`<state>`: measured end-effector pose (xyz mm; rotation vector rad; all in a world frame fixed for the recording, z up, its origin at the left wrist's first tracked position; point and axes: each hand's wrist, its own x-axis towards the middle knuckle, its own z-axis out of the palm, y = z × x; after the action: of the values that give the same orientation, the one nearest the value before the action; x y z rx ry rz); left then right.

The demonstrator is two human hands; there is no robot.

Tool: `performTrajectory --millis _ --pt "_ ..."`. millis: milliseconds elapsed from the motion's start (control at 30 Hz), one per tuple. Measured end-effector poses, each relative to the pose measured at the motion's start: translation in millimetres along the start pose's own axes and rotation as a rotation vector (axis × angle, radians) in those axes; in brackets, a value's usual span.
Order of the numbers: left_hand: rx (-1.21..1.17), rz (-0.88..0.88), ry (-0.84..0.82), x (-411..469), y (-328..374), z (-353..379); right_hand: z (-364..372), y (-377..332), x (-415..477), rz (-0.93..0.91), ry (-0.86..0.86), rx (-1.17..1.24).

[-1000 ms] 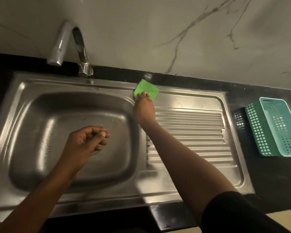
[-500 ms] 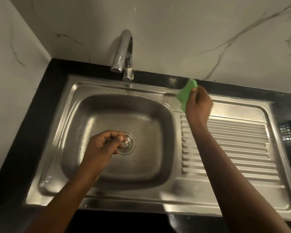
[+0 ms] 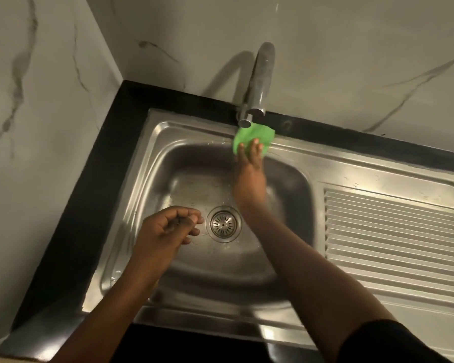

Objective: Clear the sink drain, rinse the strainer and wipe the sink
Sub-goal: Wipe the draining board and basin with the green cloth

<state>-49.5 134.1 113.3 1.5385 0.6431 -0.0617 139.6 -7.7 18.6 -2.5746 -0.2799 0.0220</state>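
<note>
The steel sink (image 3: 152,179) fills the middle of the view, with the round slotted strainer (image 3: 222,224) seated in the drain at the basin's bottom. My right hand (image 3: 249,176) reaches across the basin and presses a green cloth (image 3: 258,134) against the back rim, right below the tap's spout (image 3: 260,82). My left hand (image 3: 168,229) hovers just left of the strainer, fingers curled in and thumb against the fingertips. Nothing clearly shows inside it. No water runs from the tap.
A ribbed steel drainboard (image 3: 391,231) lies to the right of the basin. A black counter (image 3: 97,189) frames the sink on the left and back. Marble wall panels (image 3: 50,100) close off the left side and rear.
My right hand has carried the green cloth left from the drainboard's back corner to the rim under the tap. The view has shifted left. My left hand stays beside the strainer.
</note>
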Motion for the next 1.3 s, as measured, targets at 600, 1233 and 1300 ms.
performTrajectory --millis 600,1233,1300 --pt "-0.037 -0.052 0.164 -21.1 -1.3 -60.9 63.8 -145.5 27.5 -0.408 -0.286 -0.166" --pt "-0.121 0.051 0.306 -53.5 0.1 -103.2 12.6 -135.4 -180.7 -0.750 -0.782 0.092" --pt "-0.120 0.053 0.294 -55.6 2.2 -100.1 10.8 -134.4 -195.6 -0.847 -0.859 0.003"
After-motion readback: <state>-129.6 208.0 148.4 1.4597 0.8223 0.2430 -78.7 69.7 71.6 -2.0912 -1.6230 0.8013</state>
